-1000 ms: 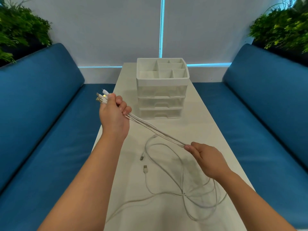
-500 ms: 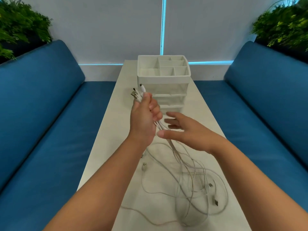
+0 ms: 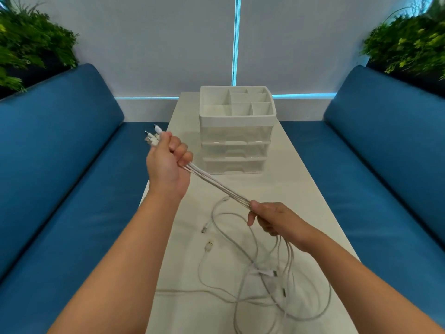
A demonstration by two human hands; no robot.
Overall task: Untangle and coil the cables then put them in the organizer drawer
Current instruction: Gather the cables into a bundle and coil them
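No readable labels or brand marks anywhere. Nearest, thin white round cables (image 3: 243,280) lie in a loose tangle on the smooth white counter (image 3: 301,194). The right hand (image 3: 272,219) pinches a straight bunch of them, and the left hand (image 3: 168,162) grips the plug ends higher up. Behind sits a boxy translucent plastic organizer (image 3: 237,131), drawers closed, between blue fabric sofas (image 3: 60,153).
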